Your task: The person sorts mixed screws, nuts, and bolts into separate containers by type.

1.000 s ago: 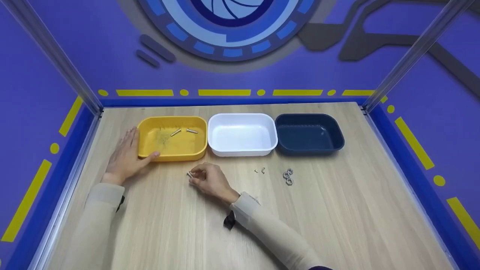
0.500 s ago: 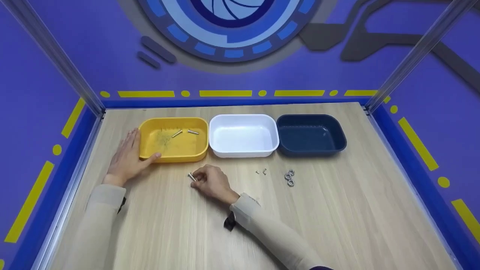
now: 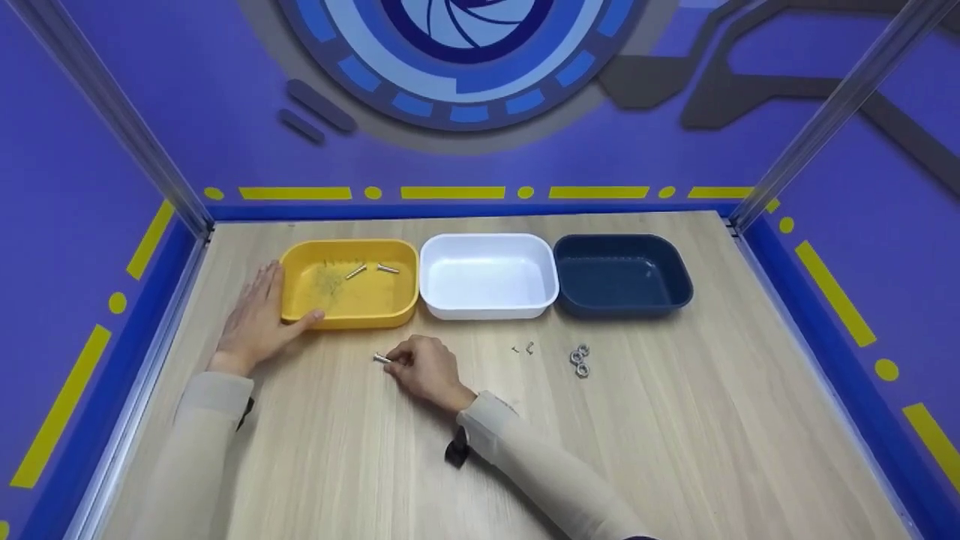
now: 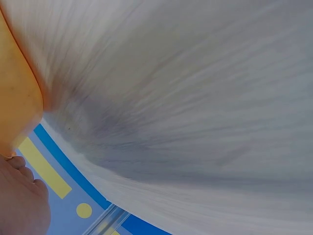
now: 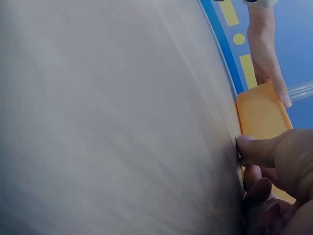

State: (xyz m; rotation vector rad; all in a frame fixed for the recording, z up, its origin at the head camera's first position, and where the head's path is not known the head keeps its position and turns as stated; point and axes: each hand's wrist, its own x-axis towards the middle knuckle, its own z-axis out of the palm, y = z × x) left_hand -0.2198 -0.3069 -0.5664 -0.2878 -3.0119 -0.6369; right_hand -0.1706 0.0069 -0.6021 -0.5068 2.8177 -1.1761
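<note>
The left hand (image 3: 255,319) lies against the yellow tray (image 3: 349,306), its grip loose, fingers straight along the left wall and thumb at the front edge; two screws (image 3: 356,271) lie inside that tray; just in front of its right end, the right hand (image 3: 427,369) has its grip pinched on a silver screw (image 3: 381,358), one end jutting leftward; the white tray (image 3: 489,281) stands next, with tiny metal pieces (image 3: 529,348) before it on the table (image 3: 712,412); three clustered nuts (image 3: 577,358) follow; behind them stands the navy tray (image 3: 626,281), rightmost.
</note>
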